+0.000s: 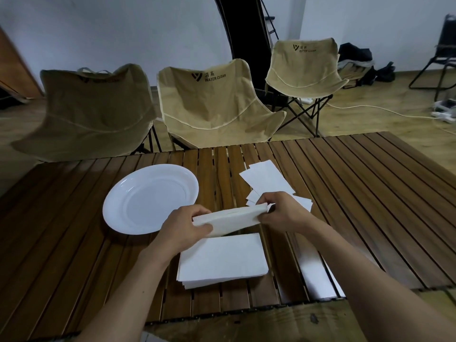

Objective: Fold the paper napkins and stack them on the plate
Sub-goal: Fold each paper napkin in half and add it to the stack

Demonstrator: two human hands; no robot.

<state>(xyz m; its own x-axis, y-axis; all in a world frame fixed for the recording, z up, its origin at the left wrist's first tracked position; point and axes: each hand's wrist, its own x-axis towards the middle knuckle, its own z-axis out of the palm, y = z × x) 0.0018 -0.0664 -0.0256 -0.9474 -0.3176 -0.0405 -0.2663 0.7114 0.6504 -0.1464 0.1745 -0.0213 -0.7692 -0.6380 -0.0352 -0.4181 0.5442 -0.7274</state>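
At table centre: a person's two bare hands hold one paper napkin in the air above a slatted wooden table (370, 193), seen from a head-worn camera looking down.

Held napkin: the folded napkin (229, 219) runs lengthwise from 9 o'clock to 3 o'clock, its right end tipped a little higher, and hangs just above the near stack.

Left hand: the left hand (183, 227) curls around the napkin's left end, thumb on top and fingers underneath.

Right hand: the right hand (278, 211) pinches the napkin's right end with bent fingers and thumb.

Plate: the white plate (116, 206) lies at about 10 o'clock from the held napkin, just beside the left hand, and holds nothing yet. By my reading, the left hand is the nearer one for carrying the napkin over.

Near stack: a flat pile of napkins (222, 262) rests at 6 o'clock, directly under the hands, long side across the table.

Far napkins: a loose, fanned group of napkins (267, 178) sits at 1 o'clock, partly covered by the right hand.

Behind the table: three tan folding chairs (217, 107) stand at 12 o'clock.

Hard to tell: how many folds the held napkin has, and whether it is one sheet or more. A pale strip (313, 272) at 4 o'clock may be glare or paper; the right forearm cuts across it.
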